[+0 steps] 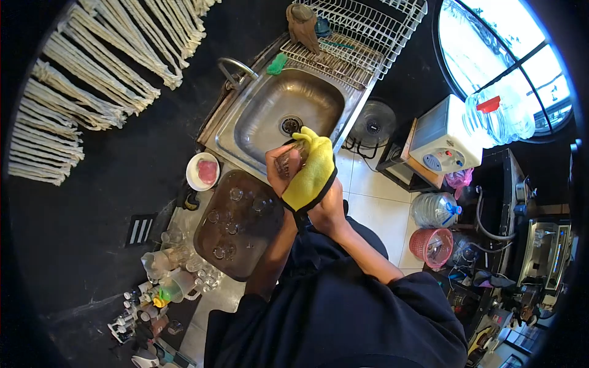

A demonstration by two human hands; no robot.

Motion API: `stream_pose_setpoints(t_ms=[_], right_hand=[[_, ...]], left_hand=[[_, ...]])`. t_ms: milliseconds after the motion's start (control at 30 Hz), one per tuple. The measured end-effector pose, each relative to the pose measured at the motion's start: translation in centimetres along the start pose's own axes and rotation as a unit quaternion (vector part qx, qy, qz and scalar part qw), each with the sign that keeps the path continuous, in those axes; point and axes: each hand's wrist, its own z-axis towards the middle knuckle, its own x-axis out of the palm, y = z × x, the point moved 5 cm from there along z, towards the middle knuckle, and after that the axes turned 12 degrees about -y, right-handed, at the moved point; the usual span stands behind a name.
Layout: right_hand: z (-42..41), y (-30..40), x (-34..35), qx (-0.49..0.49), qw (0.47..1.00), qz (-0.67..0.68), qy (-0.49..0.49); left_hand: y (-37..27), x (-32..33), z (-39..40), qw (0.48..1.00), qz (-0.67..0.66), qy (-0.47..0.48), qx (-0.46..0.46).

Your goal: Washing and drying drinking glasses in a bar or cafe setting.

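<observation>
My left hand [275,171] is wrapped round a clear ridged drinking glass [286,164], close to the near edge of the stainless steel sink [276,110]. A yellow cloth [313,177] with a black border lies over and against the glass. My right hand [327,209] grips this cloth from the right; its fingers are largely hidden under the fabric. A dark brown tray [257,244] to the left of my arms carries several upturned clear glasses [231,228]. Beside it stands a white bowl [189,172] with a pink sponge-like thing [207,172] inside.
A curved faucet [237,64] and a green scouring pad [277,64] are at the sink's far left corner. Beyond stands a white wire dish rack [382,50]. Jugs [177,285] and bottles crowd the lower left. A fan [372,124] and water dispenser [444,138] stand right.
</observation>
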Motion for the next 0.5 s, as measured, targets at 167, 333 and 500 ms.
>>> stream_pose_setpoints(t_ms=[167,333,500], right_hand=[[1.0,0.8,0.0,0.135,0.985,0.107,0.014],[3.1,2.1,-0.3,0.086,0.970,0.181,0.134],[1.8,0.6,0.2,0.174,0.951,0.253,0.023]], left_hand=[[-3.9,0.5,0.3,0.993,0.055,0.035,0.097],[-6.4,0.4,1.9,0.971,0.056,0.095,0.210],[-8.1,0.5,2.2,0.937,0.071,0.214,0.267]])
